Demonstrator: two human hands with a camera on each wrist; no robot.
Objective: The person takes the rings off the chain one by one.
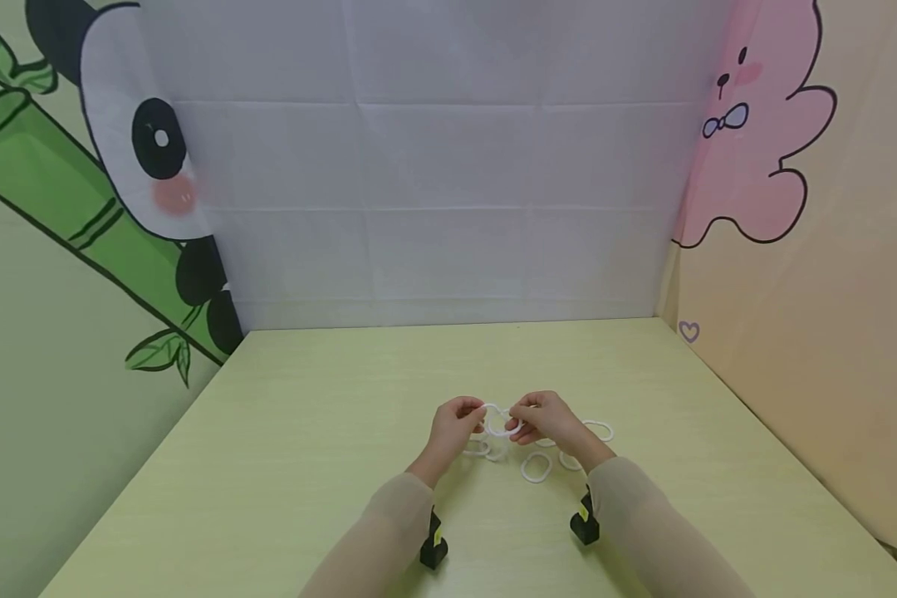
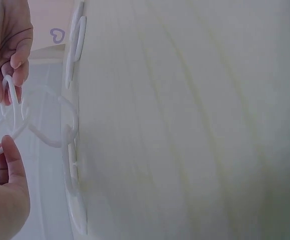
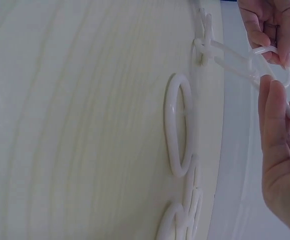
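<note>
My left hand (image 1: pixel 451 430) and right hand (image 1: pixel 556 422) face each other just above the table, fingertips close together. The left hand pinches a white oval ring (image 1: pixel 489 406) between thumb and fingers. In the right hand, another white ring (image 1: pixel 515 432) is pinched, overlapping the first one. Below the left hand more rings hang as a linked chain, one hanging ring (image 2: pixel 76 120) showing in the left wrist view. The chain's lower end lies on the table. Fingers partly hide where the two held rings meet.
A separate oval ring (image 3: pixel 171 117) lies on the pale wood-look table (image 1: pixel 306 465) below the right hand. Several more rings, one ring (image 1: pixel 610 430) among them, lie around the right wrist. A white sheet (image 1: pixel 448 166) hangs behind the table, with painted walls at both sides.
</note>
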